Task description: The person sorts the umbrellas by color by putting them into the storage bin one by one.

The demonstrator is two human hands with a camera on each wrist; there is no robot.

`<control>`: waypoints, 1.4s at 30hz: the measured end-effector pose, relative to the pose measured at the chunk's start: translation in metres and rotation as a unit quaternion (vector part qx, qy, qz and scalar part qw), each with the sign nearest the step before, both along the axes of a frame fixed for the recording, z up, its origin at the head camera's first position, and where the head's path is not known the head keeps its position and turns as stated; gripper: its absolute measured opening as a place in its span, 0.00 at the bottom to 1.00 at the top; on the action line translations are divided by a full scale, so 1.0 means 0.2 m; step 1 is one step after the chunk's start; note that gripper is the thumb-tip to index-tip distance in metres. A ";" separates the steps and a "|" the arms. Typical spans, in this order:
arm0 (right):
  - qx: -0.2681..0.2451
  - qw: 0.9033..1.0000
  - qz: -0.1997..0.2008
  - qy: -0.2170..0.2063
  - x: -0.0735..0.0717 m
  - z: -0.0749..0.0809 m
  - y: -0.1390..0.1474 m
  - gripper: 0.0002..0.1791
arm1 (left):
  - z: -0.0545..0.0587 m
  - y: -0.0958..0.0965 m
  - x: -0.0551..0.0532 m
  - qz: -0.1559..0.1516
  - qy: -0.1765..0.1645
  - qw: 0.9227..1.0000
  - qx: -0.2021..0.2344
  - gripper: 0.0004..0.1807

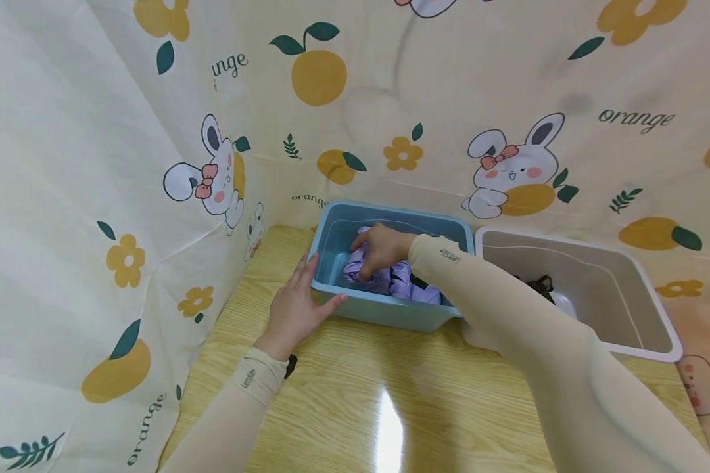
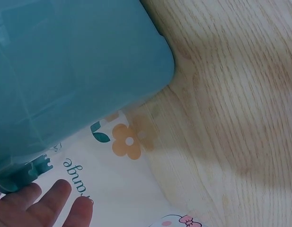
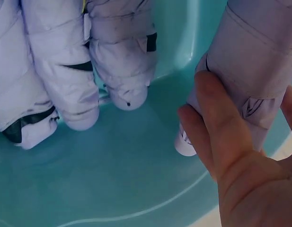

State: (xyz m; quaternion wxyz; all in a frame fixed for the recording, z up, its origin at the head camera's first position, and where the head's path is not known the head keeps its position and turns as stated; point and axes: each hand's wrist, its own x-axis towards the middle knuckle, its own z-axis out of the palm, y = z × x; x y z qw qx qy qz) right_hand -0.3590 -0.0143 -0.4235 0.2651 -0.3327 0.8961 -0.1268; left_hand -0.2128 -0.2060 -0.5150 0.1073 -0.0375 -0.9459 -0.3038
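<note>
My right hand [image 1: 384, 248] reaches down into the blue bin [image 1: 390, 307] and grips a rolled lavender folding umbrella [image 3: 259, 61], fingers along one side and thumb on the other. A small white end cap shows below the fingers in the right wrist view. Beside it in the same bin lie several more rolled lavender umbrellas [image 3: 119, 56] with dark patches. My left hand [image 1: 294, 305] rests at the bin's front left corner, fingers extended along the outer side and thumb against the front rim. In the left wrist view its fingers [image 2: 56, 198] show just below the rim.
A beige bin [image 1: 615, 295] with a pale rim stands right of the blue one, a dark strappy item [image 1: 541, 287] inside. Both stand on a wood-grain table [image 1: 331, 387]. Orange-and-rabbit printed sheeting [image 1: 171, 276] borders it at left and back.
</note>
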 end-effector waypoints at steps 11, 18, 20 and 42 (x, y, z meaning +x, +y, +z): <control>0.037 0.999 0.015 0.005 -0.05 -0.15 -0.09 0.40 | -0.01 -0.01 0.00 0.000 -0.007 1.000 0.003 0.56; 0.077 0.996 0.031 0.015 -0.08 -0.27 -0.14 0.39 | -0.01 -0.01 0.00 0.003 0.001 1.000 0.000 0.55; 0.094 0.995 0.034 0.022 -0.09 -0.31 -0.14 0.38 | -0.01 0.00 0.00 0.001 0.003 1.000 0.000 0.55; 0.112 0.991 0.067 -0.023 -0.06 -0.36 -0.13 0.33 | -0.01 0.00 0.00 0.008 -0.005 1.000 -0.013 0.55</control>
